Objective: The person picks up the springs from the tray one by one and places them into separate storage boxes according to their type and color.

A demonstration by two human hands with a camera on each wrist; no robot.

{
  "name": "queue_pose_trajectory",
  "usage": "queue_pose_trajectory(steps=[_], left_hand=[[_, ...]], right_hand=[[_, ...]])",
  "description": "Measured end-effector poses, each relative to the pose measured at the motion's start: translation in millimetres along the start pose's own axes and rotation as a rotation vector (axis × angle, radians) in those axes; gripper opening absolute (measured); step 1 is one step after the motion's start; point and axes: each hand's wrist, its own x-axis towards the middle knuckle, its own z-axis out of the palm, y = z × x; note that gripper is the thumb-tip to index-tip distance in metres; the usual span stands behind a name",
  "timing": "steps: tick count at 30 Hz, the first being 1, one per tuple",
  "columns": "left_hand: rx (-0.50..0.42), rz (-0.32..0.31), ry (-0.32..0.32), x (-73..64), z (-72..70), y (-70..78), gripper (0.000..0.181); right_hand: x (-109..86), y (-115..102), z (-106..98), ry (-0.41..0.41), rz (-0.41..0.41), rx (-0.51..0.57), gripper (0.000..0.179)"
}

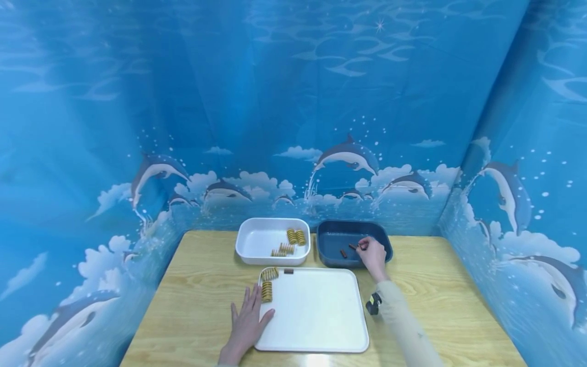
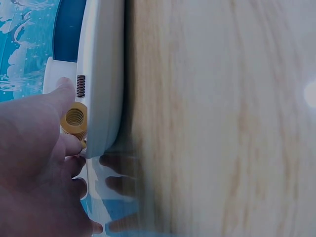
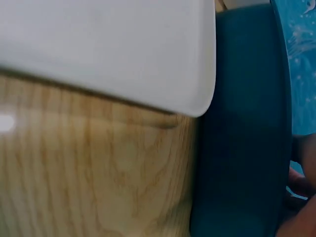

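My left hand (image 1: 247, 322) lies with fingers spread at the left edge of the white tray (image 1: 316, 316), thumb over its rim. By its fingertips, a thick yellow spring (image 1: 267, 292) is on the tray, with another yellow spring (image 1: 269, 274) behind it. A small brown spring (image 2: 81, 86) lies along the tray's back edge. My right hand (image 1: 373, 255) reaches into the dark blue bin (image 1: 330, 228); its thumb and fingers pinch a small brown spring (image 1: 362, 247). Further brown springs, one of them (image 1: 343, 253), lie left of those fingertips. The right wrist view hides the fingertips behind the bin wall.
Left of the blue bin stands a white bin (image 1: 252, 242) holding two thick yellow springs (image 1: 296, 236) and several thinner ones (image 1: 283, 250). Both bins sit behind the tray on the wooden table (image 1: 192, 300). A blue dolphin-print curtain (image 1: 257, 127) encloses the back and sides.
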Motion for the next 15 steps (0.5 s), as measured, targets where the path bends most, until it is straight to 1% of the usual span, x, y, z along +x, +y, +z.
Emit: queue_pose_trajectory(steps=[7, 10, 15], left_hand=[[-0.003, 0.005, 0.0, -1.3, -0.6, -0.3, 0.075], [-0.002, 0.007, -0.001, -2.2, -1.6, 0.3, 0.075], [-0.001, 0.016, 0.009, -2.4, -3.0, 0.5, 0.075]], right_hand=[[11.8, 11, -1, -0.08, 0.069, -0.134, 0.013], [15.2, 14, 1, -0.106, 0.091, -0.152, 0.012], [17.7, 15, 3, -0.127, 0.096, -0.153, 0.009]])
